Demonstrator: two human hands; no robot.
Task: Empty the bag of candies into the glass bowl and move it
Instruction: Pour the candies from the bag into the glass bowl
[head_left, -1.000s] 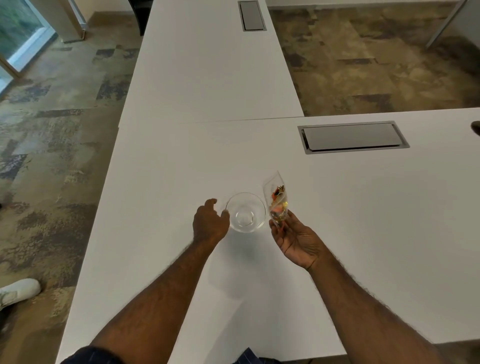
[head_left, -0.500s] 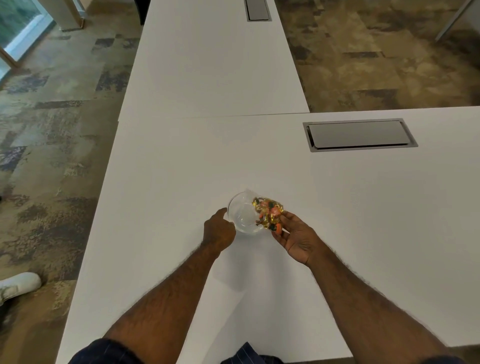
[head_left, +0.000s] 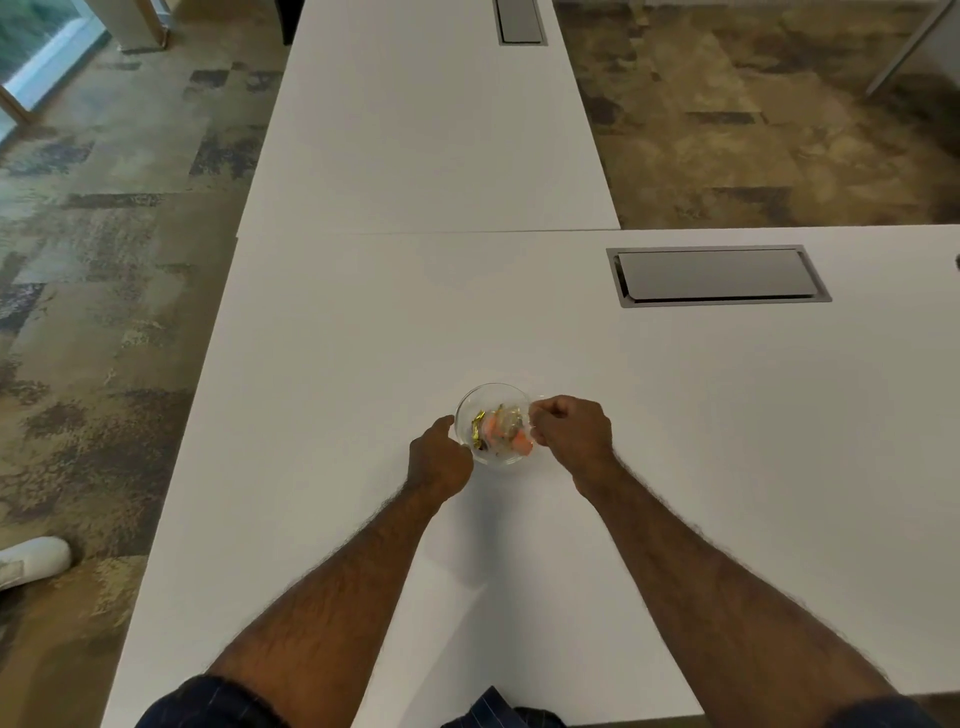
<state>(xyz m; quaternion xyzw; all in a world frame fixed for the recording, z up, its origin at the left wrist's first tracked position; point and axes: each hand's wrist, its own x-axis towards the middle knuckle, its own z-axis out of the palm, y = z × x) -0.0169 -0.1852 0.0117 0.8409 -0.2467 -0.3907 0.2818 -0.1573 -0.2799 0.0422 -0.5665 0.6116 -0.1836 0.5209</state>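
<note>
Your left hand (head_left: 440, 457) braces the small clear glass bowl (head_left: 493, 423) on the white tabletop (head_left: 675, 415); your right hand (head_left: 571, 428) pinches the thin clear plastic candy bag (head_left: 511, 418), tipped over it. Glass is slick and brittle: grip its sides. The bag is limp.

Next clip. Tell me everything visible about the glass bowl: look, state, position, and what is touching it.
The glass bowl is small, round and clear, standing upright on the white table. Inside lie wrapped candies in gold and orange, blurred by the clear bag over them. The left hand rests against its left rim, and the right hand holds the bag at its right edge. Its base is hard to make out.
</note>
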